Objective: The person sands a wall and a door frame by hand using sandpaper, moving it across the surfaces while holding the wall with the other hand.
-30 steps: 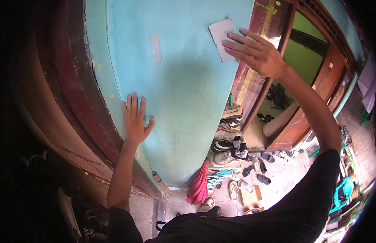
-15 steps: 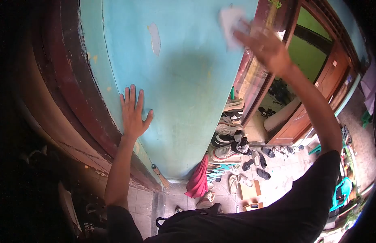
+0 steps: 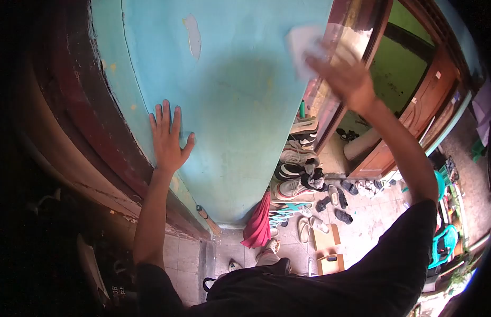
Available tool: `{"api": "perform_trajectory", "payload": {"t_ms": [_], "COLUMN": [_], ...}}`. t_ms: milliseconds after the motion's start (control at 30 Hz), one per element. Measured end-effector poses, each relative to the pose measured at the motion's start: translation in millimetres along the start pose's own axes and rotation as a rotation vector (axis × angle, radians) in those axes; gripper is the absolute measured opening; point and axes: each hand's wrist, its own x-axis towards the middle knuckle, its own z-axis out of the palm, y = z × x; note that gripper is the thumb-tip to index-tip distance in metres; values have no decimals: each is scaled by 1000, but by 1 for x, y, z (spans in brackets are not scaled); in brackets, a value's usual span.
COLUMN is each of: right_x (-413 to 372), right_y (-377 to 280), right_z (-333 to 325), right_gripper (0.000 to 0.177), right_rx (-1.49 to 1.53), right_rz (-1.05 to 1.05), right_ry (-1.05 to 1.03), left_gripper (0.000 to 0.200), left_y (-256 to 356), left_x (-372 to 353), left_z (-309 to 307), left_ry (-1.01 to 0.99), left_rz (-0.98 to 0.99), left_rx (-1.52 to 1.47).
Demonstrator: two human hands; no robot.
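My left hand (image 3: 170,138) lies flat on the light blue wall (image 3: 235,132), fingers spread, near the wall's cracked left edge. High on the right, my right hand (image 3: 343,76) grips a pale flat sheet (image 3: 304,48) at the wall's right edge. Motion smears both the fingers and the sheet, so its material cannot be made out. Between my hands, a bare whitish patch (image 3: 193,37) shows where paint has come off.
Several shoes (image 3: 295,169) are stacked right of the wall, above a red cloth (image 3: 258,222). A brush with a wooden handle (image 3: 207,219) leans at the wall's foot. An open cardboard box (image 3: 329,245), sandals (image 3: 304,230) and a turquoise chair (image 3: 444,245) stand on the floor.
My right hand has moved down along the wall's right edge with the pale sheet. My left hand keeps its place on the wall, while the whole view has shifted slightly.
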Motion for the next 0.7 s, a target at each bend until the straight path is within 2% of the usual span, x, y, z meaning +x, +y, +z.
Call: {"api": "perform_trajectory", "payload": {"t_ms": [33,67,100,167,200,267,300,367,433,500,533,567,633,700], "right_x": [-7,-9,-14,-8,-8,-6,-7,-11,3,20,20,10,11,34], "right_y": [-16,-29,-39,-27,-28,-31,-38,-53,-38,-32,-42,-49,-63,-45], "right_z": [10,19,19,19,22,33,36,38,31,18,33,50,49,43], "right_gripper": [58,55,52,44,44,42,42,45,44,44,46,48,49,46], "right_rx": [59,207,151,54,59,53,67,180,175,9,19,264,244,204], "right_rz": [26,-264,-368,-247,-245,-9,-6,-323,-275,141,32,-100,-324,-162], "right_ry": [-121,-72,-152,27,30,211,216,-7,22,220,183,20,16,140], "left_gripper": [82,82,82,82,82,83,83,83,84,84,84,83,83,83], "left_y": [0,0,1,-1,-1,-1,0,1,-2,0,0,0,0,-1], "left_x": [1,-1,-2,-2,-1,-2,-3,-2,-1,-2,-2,-3,-5,-2], "left_z": [0,0,0,3,3,1,0,1,2,3,2,0,1,2], "left_ry": [-6,-13,-20,12,7,1,-11,-2,5,15,9,-4,-6,11], "left_rz": [-9,-15,-12,9,9,8,5,6,17,6,5,9,13,10], "left_rx": [4,6,7,3,5,2,10,11,9,9,10,8,7,11]}}
